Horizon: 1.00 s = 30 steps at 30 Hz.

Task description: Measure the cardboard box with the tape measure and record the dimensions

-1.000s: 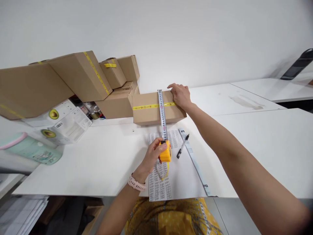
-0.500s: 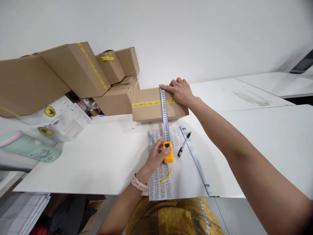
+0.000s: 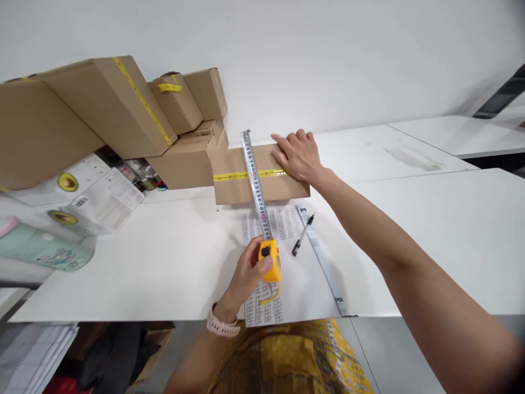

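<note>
My left hand grips a yellow tape measure above a printed sheet. Its white blade runs away from me across the top of a flat cardboard box sealed with yellow tape, and the blade's tip sticks up past the box's far edge. My right hand lies flat, fingers together, on the right part of that box, just right of the blade and apart from it.
A black pen lies on the sheet right of the tape measure. Stacked cardboard boxes fill the back left, with white avocado-print cartons and a mint-green cylinder below them. More white tables extend right.
The tape blade has swung left across the box and its tip has come free of my right fingers. My right hand has settled flat on the box. The view has shifted slightly.
</note>
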### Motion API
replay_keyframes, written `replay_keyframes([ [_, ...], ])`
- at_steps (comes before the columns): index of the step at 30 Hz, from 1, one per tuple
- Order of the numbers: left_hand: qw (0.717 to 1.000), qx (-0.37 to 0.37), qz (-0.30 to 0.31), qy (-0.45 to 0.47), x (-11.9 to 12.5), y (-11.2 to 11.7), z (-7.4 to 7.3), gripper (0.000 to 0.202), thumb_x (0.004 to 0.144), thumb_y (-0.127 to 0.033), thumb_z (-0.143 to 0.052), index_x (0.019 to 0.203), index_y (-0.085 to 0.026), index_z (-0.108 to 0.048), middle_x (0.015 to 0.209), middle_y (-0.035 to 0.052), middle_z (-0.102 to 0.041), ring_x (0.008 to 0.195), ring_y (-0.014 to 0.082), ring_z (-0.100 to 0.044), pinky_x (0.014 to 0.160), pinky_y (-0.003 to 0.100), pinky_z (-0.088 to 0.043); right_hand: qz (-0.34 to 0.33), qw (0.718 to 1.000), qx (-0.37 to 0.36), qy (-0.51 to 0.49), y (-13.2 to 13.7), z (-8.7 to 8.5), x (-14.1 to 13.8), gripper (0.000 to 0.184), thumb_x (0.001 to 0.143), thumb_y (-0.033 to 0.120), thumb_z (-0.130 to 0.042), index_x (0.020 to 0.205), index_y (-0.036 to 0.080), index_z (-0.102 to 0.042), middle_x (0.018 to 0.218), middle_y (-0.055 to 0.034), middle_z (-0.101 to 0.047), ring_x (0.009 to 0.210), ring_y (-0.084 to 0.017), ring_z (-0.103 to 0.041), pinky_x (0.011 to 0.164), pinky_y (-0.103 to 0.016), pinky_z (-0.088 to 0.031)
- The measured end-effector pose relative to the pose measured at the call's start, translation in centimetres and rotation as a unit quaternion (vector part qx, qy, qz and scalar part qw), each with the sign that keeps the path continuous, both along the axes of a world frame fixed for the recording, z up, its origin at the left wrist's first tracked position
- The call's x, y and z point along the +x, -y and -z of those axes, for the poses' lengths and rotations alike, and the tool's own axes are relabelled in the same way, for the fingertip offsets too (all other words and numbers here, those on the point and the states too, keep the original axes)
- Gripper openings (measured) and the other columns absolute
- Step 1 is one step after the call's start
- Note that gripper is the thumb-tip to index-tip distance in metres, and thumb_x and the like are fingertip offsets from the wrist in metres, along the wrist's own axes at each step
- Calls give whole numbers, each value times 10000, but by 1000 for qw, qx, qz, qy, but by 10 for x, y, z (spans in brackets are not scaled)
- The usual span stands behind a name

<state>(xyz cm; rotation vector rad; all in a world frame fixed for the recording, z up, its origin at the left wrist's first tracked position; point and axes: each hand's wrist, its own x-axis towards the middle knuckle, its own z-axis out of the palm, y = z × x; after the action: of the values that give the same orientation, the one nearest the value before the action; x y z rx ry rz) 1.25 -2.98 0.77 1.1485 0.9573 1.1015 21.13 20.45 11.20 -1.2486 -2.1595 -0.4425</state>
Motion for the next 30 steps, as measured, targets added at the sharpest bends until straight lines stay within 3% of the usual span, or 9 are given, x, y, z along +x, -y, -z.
replay_keyframes([
  [5,999,-11,12,-29,-15,43,10,536,837,-515,-735,1248,-215,-564,1021,52,-630,868,199,-592,758,283,-498,-12,999,-33,19,54,38,6,611,988,672,-295,1431,316,-518,1296,-137,-602,1231,-383,-473,1035,-542,-331],
  [9,998,-34,31,-53,-17,69,15,548,839,-490,-735,1270,-206,-550,1015,54,-624,888,204,-581,784,297,-487,-31,997,-66,-9,91,69,11,540,1006,578,-383,1444,297,-526,1424,-123,-580,1290,-359,-473,1084,-547,-323],
  [12,992,-53,76,-87,-16,83,13,559,840,-476,-737,1300,-217,-553,1033,72,-653,896,217,-602,774,308,-493,-38,984,-119,-125,106,61,15,494,1044,516,-292,1433,342,-543,1401,-79,-619,1295,-333,-503,1087,-571,-352],
  [15,979,-57,119,-154,-15,94,10,613,825,-477,-746,1354,-233,-553,1080,90,-674,927,244,-624,783,331,-501,-77,928,-195,-309,121,33,21,606,1031,633,-165,1415,373,-556,1235,-70,-696,1121,-298,-628,940,-524,-492],
  [18,965,-43,137,-218,-14,102,9,656,786,-470,-767,1366,-239,-569,1068,81,-673,893,239,-610,780,347,-498,-118,862,-247,-427,142,7,32,631,947,775,-323,1291,359,-649,973,-63,-726,869,-251,-678,773,-447,-546],
  [20,956,-40,141,-253,-14,106,9,654,761,-454,-778,1349,-238,-589,1049,71,-668,870,232,-595,779,353,-494,-142,830,-270,-466,156,2,38,558,905,775,-461,1154,342,-710,810,-44,-698,736,-220,-656,681,-408,-541],
  [23,955,-54,124,-263,-15,110,4,734,748,-425,-784,1421,-270,-534,1132,72,-653,930,242,-603,824,370,-493,-191,793,-296,-497,181,12,41,437,899,696,-577,1053,317,-732,711,-17,-661,649,-184,-626,604,-361,-526],
  [26,966,-64,75,-239,-16,112,-4,917,741,-393,-789,1541,-317,-349,1261,81,-627,1021,259,-609,891,403,-490,-263,773,-341,-466,211,36,31,316,935,542,-640,1041,258,-731,729,-10,-670,638,-148,-619,588,-313,-523],
  [30,966,-15,6,-258,-17,104,-18,936,716,-343,-803,1519,-316,-323,1287,93,-635,1046,265,-620,917,428,-491,-358,799,-330,-352,238,65,10,248,992,393,-604,1129,219,-715,858,-42,-702,760,-145,-652,662,-296,-531],
])
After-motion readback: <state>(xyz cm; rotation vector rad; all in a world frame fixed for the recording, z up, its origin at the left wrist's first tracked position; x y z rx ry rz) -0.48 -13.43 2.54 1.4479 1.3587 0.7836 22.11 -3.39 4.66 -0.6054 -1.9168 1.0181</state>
